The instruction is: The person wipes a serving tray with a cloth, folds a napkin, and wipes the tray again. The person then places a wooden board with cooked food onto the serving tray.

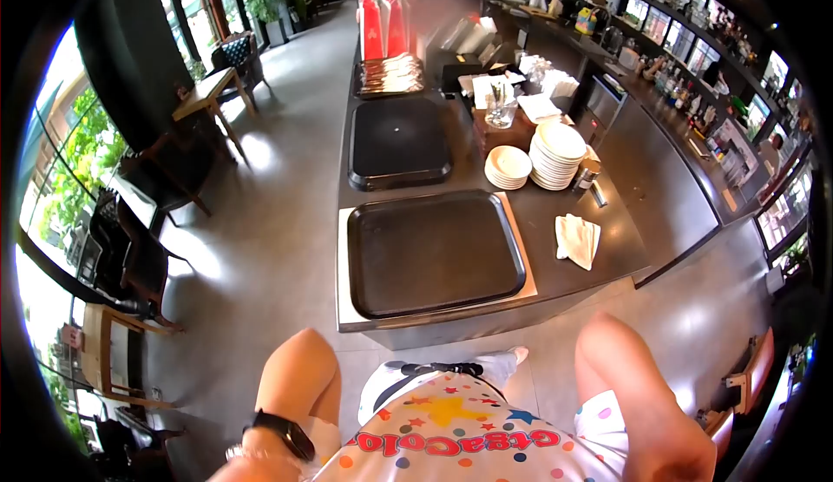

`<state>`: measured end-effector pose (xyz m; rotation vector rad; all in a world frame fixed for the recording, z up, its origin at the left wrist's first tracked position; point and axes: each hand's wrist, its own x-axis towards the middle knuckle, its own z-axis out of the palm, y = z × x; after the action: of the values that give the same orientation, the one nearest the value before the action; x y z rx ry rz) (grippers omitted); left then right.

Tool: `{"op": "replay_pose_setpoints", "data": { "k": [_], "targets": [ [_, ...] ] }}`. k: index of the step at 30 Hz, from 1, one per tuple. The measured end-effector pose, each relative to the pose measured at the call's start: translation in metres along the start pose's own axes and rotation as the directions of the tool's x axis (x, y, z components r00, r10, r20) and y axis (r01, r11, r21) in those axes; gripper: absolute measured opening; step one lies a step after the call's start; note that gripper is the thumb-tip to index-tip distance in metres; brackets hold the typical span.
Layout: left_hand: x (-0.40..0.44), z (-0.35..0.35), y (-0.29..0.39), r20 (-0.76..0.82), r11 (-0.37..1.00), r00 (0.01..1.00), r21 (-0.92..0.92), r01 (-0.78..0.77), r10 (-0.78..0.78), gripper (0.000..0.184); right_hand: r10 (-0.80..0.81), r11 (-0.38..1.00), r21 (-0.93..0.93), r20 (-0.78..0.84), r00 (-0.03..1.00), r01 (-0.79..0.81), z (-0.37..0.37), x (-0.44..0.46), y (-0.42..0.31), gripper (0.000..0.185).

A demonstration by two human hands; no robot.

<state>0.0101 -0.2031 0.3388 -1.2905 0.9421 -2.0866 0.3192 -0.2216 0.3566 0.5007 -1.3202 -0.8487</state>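
The black watch (297, 436) and my folded forearms (646, 395) were closest; both hands lay beyond the lower edge of view, so I couldn't tell how open they were or what they held. I judged that leaning in elbow-first could shove the near tray (434, 256) askew, and a jolt could topple the tall plate stack (557, 157). That tray lay near the worktop's (545, 230) front edge, ahead of my hands.
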Motion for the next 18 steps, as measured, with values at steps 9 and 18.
{"op": "replay_pose_setpoints", "data": {
  "k": [9, 18],
  "targets": [
    [-0.166, -0.132, 0.035, 0.048, 0.053, 0.028, 0.982, 0.184, -0.998, 0.042, 0.974, 0.127, -0.719, 0.220, -0.051, -0.684, -0.059, -0.213, -0.031, 0.026],
    [-0.305, -0.196, 0.158, -0.341, -0.484, -0.416, 0.819, 0.308, -0.843, 0.049, 0.992, 0.025, -0.917, 0.072, -0.101, -0.398, -0.123, -0.379, -0.142, 0.034]
  ]
}}
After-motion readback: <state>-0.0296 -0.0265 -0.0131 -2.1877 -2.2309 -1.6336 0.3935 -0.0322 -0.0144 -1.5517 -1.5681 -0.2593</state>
